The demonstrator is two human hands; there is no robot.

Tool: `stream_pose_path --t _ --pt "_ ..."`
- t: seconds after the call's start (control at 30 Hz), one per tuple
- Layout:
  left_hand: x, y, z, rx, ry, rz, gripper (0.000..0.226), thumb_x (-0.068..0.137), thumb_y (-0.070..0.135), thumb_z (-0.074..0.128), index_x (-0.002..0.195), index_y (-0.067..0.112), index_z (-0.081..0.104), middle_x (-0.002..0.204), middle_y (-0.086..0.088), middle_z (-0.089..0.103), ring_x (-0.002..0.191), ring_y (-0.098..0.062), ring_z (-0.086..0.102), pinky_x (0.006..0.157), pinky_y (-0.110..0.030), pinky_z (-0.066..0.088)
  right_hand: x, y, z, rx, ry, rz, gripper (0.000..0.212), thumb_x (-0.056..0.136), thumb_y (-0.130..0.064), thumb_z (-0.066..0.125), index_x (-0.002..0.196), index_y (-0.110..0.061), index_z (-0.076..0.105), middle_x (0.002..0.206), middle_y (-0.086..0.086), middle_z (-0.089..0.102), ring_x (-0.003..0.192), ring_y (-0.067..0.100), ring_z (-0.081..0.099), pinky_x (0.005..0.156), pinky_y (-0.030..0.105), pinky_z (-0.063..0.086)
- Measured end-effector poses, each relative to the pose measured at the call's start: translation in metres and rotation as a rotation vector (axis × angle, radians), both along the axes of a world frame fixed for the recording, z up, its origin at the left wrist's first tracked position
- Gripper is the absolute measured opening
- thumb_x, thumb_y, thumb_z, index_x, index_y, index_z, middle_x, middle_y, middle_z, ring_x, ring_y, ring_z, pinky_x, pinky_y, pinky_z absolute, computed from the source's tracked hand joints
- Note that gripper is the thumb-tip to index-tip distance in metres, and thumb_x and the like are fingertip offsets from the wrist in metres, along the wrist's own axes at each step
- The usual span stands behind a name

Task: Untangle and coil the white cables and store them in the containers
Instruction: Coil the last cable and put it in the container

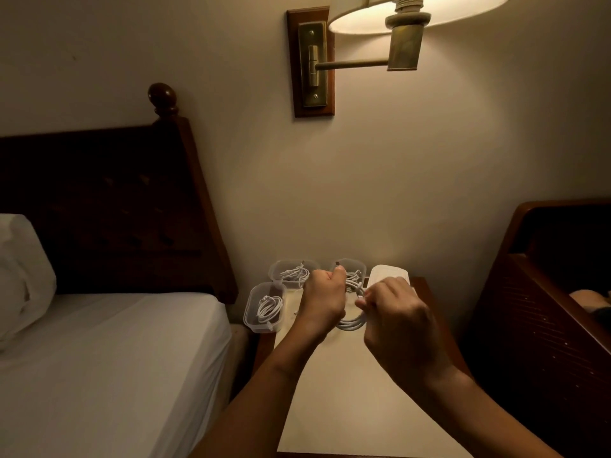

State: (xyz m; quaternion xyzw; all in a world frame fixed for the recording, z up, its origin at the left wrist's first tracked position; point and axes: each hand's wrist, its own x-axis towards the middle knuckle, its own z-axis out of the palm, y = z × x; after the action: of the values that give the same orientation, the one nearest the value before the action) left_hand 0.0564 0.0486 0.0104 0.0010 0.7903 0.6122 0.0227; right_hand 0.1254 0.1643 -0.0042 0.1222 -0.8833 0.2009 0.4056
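While you hold the white cable [351,322] over the counter [347,391], your left grip [322,300] is curled round one end. Your right grip [401,325] pinches the looped part. At the counter's far edge, the front-left container [253,320] and the back-left container [277,271] each hold cable. A third container [358,266] sits partly behind your left grip.
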Motion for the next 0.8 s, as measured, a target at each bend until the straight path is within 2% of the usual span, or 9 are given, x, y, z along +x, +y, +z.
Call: stream_pose_path --t 0.1,0.2,0.3,0.4,0.53,0.6,0.67,0.73,0.8 --pt "0.0 -0.009 0.0 0.067 -0.035 -0.058 0.042 0.105 0.027 0.048 0.065 0.017 0.043 0.062 -0.005 0.032 0.049 -0.015 0.028 0.049 -0.027 0.031 0.01 0.012 0.004 -0.355 -0.131 0.126 0.016 0.08 -0.006 0.082 0.075 -0.011 0.068 0.073 -0.005 0.067 0.068 0.011 0.065 0.057 0.034 0.055" --pt "0.008 -0.013 0.002 0.208 -0.046 -0.113 0.043 0.107 0.023 0.046 0.066 0.019 0.038 0.058 0.002 0.029 0.048 -0.011 0.022 0.046 -0.025 0.021 0.012 0.028 0.005 -0.567 -0.283 0.246 0.015 0.085 -0.014 0.078 0.079 -0.022 0.067 0.079 -0.01 0.069 0.075 0.014 0.068 0.062 0.034 0.059" --pt "0.012 -0.01 -0.003 0.237 -0.022 -0.146 0.044 0.108 0.025 0.045 0.066 0.019 0.038 0.057 0.003 0.03 0.048 -0.011 0.023 0.045 -0.024 0.023 0.004 0.037 0.003 -0.428 -0.367 0.303 0.021 0.091 -0.008 0.071 0.096 -0.023 0.058 0.085 -0.011 0.063 0.081 0.012 0.062 0.068 0.025 0.054" --pt "0.014 -0.007 -0.007 0.221 -0.002 -0.137 0.044 0.109 0.028 0.045 0.066 0.019 0.04 0.06 0.001 0.031 0.047 -0.012 0.025 0.046 -0.025 0.025 0.001 0.03 -0.002 -0.146 -0.472 0.291 0.054 0.095 0.001 0.054 0.138 -0.024 0.036 0.101 -0.017 0.047 0.088 0.005 0.052 0.072 0.01 0.042" --pt "0.017 -0.002 -0.004 0.163 0.021 -0.172 0.047 0.109 0.028 0.043 0.064 0.018 0.042 0.056 0.002 0.034 0.041 -0.009 0.031 0.045 -0.024 0.03 0.0 0.016 -0.007 -0.012 -0.448 0.166 0.063 0.093 -0.013 0.039 0.153 -0.02 0.019 0.135 -0.003 0.034 0.106 0.012 0.045 0.086 0.019 0.047" --pt "0.02 -0.001 -0.003 0.152 0.005 -0.2 0.047 0.11 0.027 0.042 0.064 0.017 0.042 0.056 0.002 0.034 0.04 -0.008 0.031 0.045 -0.024 0.029 -0.004 0.015 -0.009 -0.035 -0.424 0.154 0.055 0.093 -0.025 0.031 0.148 -0.019 0.033 0.128 -0.001 0.046 0.103 0.01 0.046 0.089 0.022 0.047" --pt "0.022 -0.004 -0.001 0.174 -0.021 -0.248 0.046 0.11 0.028 0.042 0.066 0.015 0.047 0.056 0.002 0.037 0.043 -0.009 0.032 0.044 -0.024 0.031 -0.008 0.018 -0.014 -0.056 -0.409 0.203 0.042 0.098 -0.041 0.024 0.127 -0.025 0.05 0.107 -0.006 0.054 0.092 0.009 0.049 0.081 0.025 0.048" --pt "0.023 -0.009 0.002 0.223 -0.054 -0.329 0.049 0.11 0.028 0.041 0.064 0.015 0.05 0.055 0.002 0.036 0.046 -0.01 0.03 0.044 -0.023 0.031 -0.012 0.022 -0.018 -0.088 -0.392 0.265 0.04 0.102 -0.056 0.02 0.1 -0.03 0.051 0.09 -0.012 0.052 0.082 0.008 0.049 0.069 0.023 0.044" --pt "0.024 -0.014 0.006 0.248 -0.08 -0.406 0.056 0.11 0.028 0.041 0.057 0.019 0.053 0.054 0.003 0.032 0.047 -0.011 0.028 0.046 -0.022 0.032 -0.014 0.027 -0.017 -0.092 -0.382 0.329 0.039 0.103 -0.059 0.021 0.089 -0.032 0.045 0.081 -0.015 0.049 0.076 0.009 0.048 0.062 0.02 0.039"
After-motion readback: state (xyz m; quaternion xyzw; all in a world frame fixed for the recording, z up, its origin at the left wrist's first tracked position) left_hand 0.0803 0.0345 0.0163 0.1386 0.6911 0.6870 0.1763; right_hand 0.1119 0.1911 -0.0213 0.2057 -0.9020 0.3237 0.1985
